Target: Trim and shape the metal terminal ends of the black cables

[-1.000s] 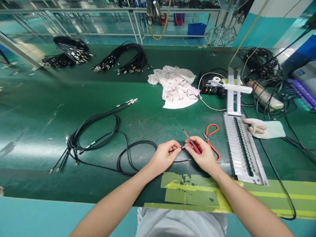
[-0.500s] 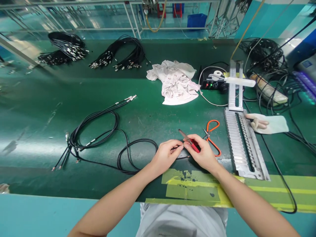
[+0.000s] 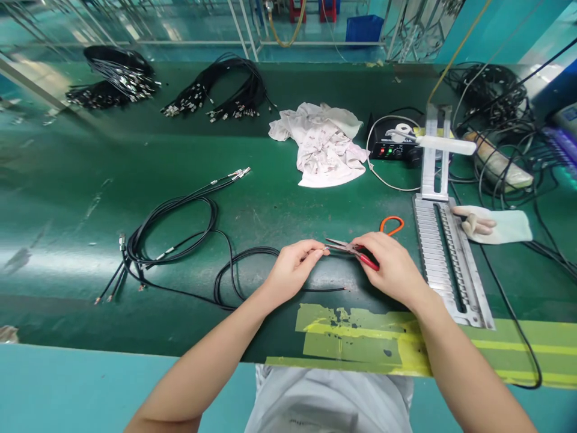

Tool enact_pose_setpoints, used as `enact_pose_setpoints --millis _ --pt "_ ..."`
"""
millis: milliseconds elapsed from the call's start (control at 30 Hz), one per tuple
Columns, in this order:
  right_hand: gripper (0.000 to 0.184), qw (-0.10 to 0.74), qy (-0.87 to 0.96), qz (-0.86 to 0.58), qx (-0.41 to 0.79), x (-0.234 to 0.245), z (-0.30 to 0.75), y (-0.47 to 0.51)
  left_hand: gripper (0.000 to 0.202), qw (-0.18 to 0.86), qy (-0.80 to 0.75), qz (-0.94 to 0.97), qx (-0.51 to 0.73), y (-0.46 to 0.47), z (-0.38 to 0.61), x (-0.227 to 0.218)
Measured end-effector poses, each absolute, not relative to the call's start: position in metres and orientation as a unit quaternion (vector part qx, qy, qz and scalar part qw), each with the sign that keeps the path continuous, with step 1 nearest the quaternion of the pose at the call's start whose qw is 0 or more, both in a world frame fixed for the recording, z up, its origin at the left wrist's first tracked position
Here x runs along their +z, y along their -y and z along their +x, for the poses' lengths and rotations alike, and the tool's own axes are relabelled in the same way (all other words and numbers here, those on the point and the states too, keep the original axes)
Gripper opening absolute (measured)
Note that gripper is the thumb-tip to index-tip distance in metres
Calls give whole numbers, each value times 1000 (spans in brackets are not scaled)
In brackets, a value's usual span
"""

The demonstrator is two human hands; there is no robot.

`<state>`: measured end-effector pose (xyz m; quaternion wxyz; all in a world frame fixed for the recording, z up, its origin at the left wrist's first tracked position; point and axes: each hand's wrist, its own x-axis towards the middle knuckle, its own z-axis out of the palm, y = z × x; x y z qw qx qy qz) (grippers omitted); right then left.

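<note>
My left hand point(image 3: 293, 267) is closed, pinching the tip of a black cable between thumb and fingers. My right hand point(image 3: 390, 264) grips red-handled snips point(image 3: 338, 246); their two thin metal blades are parted and point left, close to the cable tip. Behind my right hand lie orange-handled scissors point(image 3: 392, 225), mostly hidden by it. A looped black cable point(image 3: 250, 255) runs left from my left hand to a coil of black cables point(image 3: 169, 234) with metal ends. Another cable end point(image 3: 331, 290) with a copper-coloured tip rests on the table beneath my hands.
A slotted metal fixture point(image 3: 451, 258) stands to the right, with a white glove point(image 3: 496, 225) against it. Farther back are a crumpled white cloth point(image 3: 329, 147), a black control box point(image 3: 390, 148) and cable bundles point(image 3: 238, 90). Yellow tape point(image 3: 351, 331) covers the front edge.
My right hand has moved right, away from my left. It has turned the snips from pointing up-left to nearly level, and their blades now show apart. The view has shifted slightly.
</note>
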<state>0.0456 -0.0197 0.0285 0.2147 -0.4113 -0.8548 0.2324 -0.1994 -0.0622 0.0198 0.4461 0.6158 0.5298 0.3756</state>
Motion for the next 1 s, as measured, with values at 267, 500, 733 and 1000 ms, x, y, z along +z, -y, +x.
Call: enact_pose_setpoints --millis 267,500,733,1000 --pt "35 144 900 -378 162 39 60 12 29 430 -535 640 344 63 -200 30" --pt "27 131 906 -369 162 39 56 14 27 416 -537 654 331 63 -199 28" --pt "23 148 914 -358 123 36 62 14 26 392 -538 672 324 63 -200 28" --pt "19 136 919 -351 116 36 62 15 24 379 -539 694 290 60 -203 32"
